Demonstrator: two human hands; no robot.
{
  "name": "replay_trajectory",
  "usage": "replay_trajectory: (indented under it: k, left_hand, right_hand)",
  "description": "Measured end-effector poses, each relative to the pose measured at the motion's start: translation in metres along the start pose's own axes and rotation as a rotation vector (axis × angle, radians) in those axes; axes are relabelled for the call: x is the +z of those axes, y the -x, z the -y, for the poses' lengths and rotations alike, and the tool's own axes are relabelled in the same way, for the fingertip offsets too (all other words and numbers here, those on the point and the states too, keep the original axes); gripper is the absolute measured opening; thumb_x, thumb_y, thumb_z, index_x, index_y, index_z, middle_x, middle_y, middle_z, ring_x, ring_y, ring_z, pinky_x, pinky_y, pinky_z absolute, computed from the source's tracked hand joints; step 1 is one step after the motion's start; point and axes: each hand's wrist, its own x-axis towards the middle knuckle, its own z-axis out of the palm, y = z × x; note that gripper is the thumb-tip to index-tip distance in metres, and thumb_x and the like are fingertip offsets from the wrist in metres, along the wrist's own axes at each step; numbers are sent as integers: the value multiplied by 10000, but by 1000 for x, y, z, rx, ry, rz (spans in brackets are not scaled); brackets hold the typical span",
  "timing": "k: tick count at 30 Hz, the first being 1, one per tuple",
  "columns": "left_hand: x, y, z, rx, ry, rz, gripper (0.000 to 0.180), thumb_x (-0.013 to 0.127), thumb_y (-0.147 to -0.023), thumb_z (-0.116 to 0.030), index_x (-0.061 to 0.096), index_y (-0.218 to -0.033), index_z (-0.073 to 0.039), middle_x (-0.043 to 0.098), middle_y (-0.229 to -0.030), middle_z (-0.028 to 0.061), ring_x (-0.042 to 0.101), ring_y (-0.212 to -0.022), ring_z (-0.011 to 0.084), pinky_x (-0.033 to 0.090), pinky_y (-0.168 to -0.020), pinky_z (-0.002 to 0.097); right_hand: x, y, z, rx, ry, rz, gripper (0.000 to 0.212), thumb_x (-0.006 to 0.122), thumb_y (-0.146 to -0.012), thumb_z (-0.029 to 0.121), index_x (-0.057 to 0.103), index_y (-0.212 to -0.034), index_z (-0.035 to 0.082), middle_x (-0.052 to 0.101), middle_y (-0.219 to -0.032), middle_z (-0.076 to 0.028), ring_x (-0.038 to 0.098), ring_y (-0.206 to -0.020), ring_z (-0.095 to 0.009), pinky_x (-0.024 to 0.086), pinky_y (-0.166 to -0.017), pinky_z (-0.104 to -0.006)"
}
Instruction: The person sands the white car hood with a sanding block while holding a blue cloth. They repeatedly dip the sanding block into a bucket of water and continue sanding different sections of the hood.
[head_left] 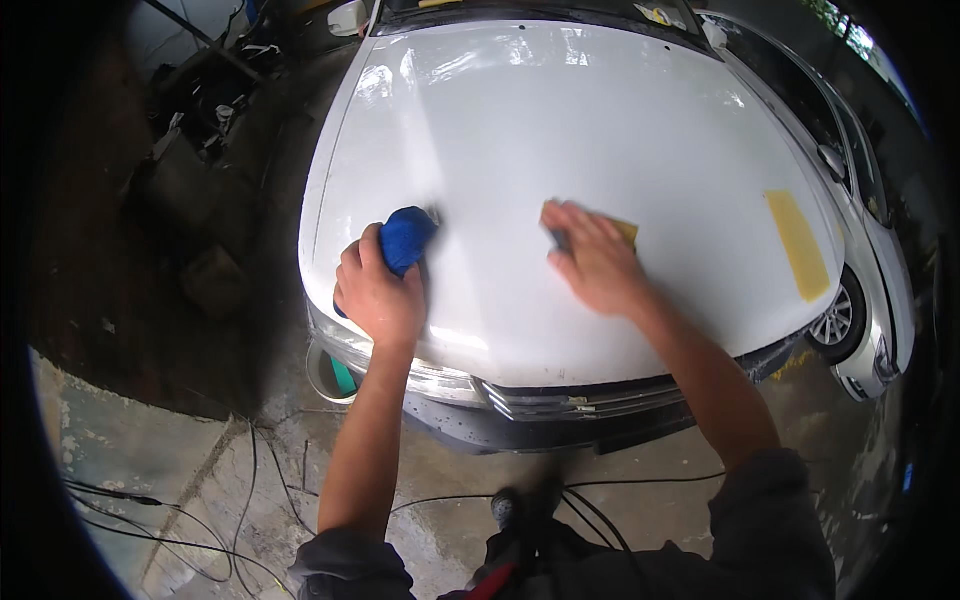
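Observation:
A white car hood spreads out before me. Near its front left part, my left hand is closed around a bunched blue cloth, which rests against the paint. My right hand, smeared by motion, lies over a sanding block on the middle of the hood. Only a yellow edge and a dark grey bit of the block show past the fingers. Toward the hood's right edge lies a flat yellow strip that looks like sandpaper.
Below the hood are the grille and dark bumper. A bucket with something green inside stands by the left headlight. Black cables trail over the concrete floor. Another pale car is close on the right; dark clutter fills the left.

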Motion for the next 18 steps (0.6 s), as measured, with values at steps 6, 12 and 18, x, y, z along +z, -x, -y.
replay_trajectory:
  k: [6, 12, 18]
  left_hand:
    - [2, -8, 6, 33, 18, 70, 630, 797, -728, -146, 655, -1342, -131, 710, -1253, 88, 670, -1132, 336, 502, -994, 484]
    - [-1, -20, 26, 148, 77, 146, 612, 790, -745, -177, 651, -1338, -123, 719, -1237, 97, 679, -1094, 353, 514, -960, 496]
    - [20, -50, 15, 477, 418, 330, 717, 849, -795, -281, 596, -1448, -132, 689, -1352, 143, 654, -1140, 404, 515, -1007, 509]
  right_hand:
    - [30, -22, 88, -31, 25, -72, 660, 354, -1129, 481, 446, -1588, 17, 344, -1719, -113, 286, -1598, -275, 174, -1310, -460]
    - [3, 38, 17, 148, -171, -149, 547, 565, -1059, 319, 507, -1528, 43, 476, -1608, -154, 399, -1534, -300, 279, -1269, -489]
    - [31, -3, 65, 316, 39, -303, 552, 528, -1055, 380, 559, -1472, 20, 519, -1573, -179, 440, -1502, -325, 310, -1241, -483]
